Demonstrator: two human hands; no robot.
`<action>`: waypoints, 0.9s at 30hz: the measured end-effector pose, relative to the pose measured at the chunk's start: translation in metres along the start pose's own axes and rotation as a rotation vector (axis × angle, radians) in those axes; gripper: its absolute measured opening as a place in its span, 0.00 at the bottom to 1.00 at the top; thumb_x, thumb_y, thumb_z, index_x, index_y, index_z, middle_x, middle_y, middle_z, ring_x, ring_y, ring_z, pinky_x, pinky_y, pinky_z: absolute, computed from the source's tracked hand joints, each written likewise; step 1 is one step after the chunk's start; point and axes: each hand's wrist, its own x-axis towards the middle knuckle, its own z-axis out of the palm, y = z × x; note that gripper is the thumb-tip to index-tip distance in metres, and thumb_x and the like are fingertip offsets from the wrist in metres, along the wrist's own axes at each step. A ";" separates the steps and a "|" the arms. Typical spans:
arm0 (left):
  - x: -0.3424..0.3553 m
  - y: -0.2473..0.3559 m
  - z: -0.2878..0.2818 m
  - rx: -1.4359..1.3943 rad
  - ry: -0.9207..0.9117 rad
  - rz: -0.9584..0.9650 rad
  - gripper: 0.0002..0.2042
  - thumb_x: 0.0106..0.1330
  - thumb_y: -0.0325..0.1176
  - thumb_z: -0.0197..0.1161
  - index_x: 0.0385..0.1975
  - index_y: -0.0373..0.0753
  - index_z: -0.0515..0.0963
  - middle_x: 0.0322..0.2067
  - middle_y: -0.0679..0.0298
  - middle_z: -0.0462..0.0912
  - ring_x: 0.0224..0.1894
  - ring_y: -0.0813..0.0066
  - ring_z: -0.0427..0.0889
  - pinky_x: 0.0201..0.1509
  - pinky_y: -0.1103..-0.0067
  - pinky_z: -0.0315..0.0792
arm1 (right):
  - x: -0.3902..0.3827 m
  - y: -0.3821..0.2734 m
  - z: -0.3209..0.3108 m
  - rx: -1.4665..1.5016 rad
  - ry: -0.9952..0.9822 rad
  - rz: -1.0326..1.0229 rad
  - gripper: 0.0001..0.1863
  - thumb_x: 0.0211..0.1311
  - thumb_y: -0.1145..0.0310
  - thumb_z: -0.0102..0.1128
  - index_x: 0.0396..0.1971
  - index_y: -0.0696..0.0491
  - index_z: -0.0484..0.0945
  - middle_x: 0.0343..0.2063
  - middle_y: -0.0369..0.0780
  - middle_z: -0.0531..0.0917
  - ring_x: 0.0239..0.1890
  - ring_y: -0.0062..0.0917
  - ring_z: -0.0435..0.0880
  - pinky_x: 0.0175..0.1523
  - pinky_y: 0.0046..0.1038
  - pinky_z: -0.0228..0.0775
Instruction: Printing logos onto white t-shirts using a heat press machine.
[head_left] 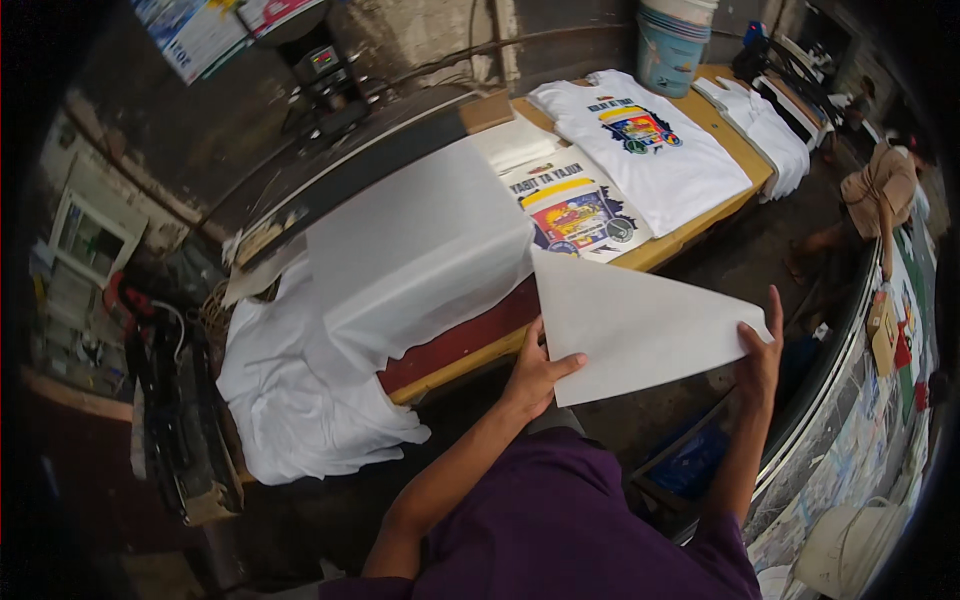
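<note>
A blank white sheet of paper (635, 335) is held out over the near side of the table, tilted, its surface toward me plain. My left hand (540, 375) pinches its lower left edge, thumb on top and fingers underneath. At its right corner my right hand (758, 350) grips with the thumb, one finger pointing up. Beyond the sheet lies a printed transfer sheet (575, 205) with a colourful design and dark lettering. Left of that, a large translucent white sheet (420, 235) drapes over the table. What is on the underside of the held paper is hidden.
A white T-shirt (665, 160) with a colourful print lies flat on the yellow-edged table (690, 232). Plain white shirts (300, 400) hang over its left end. Stacked buckets (673, 50) stand at the back. Another person (885, 185) works at the right by a second table.
</note>
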 end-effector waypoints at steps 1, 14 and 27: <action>-0.015 0.004 0.003 -0.020 0.030 0.014 0.35 0.56 0.18 0.64 0.62 0.34 0.53 0.54 0.55 0.68 0.57 0.68 0.69 0.59 0.70 0.68 | -0.007 -0.010 0.000 -0.069 -0.019 -0.019 0.38 0.47 0.82 0.59 0.63 0.57 0.61 0.46 0.42 0.77 0.49 0.28 0.77 0.57 0.28 0.68; -0.119 0.157 -0.073 -0.125 0.168 0.206 0.25 0.64 0.36 0.58 0.59 0.31 0.65 0.53 0.57 0.73 0.54 0.69 0.74 0.59 0.73 0.68 | 0.030 -0.053 0.165 -0.318 -0.350 -0.025 0.17 0.58 0.64 0.63 0.40 0.63 0.80 0.34 0.39 0.82 0.37 0.20 0.79 0.42 0.20 0.70; -0.095 0.147 -0.170 0.507 0.732 0.428 0.22 0.58 0.16 0.60 0.53 0.24 0.69 0.47 0.51 0.76 0.43 0.71 0.80 0.47 0.82 0.74 | 0.058 0.100 0.235 -0.450 -0.656 -0.074 0.19 0.49 0.76 0.65 0.45 0.57 0.81 0.33 0.40 0.83 0.30 0.18 0.77 0.39 0.19 0.71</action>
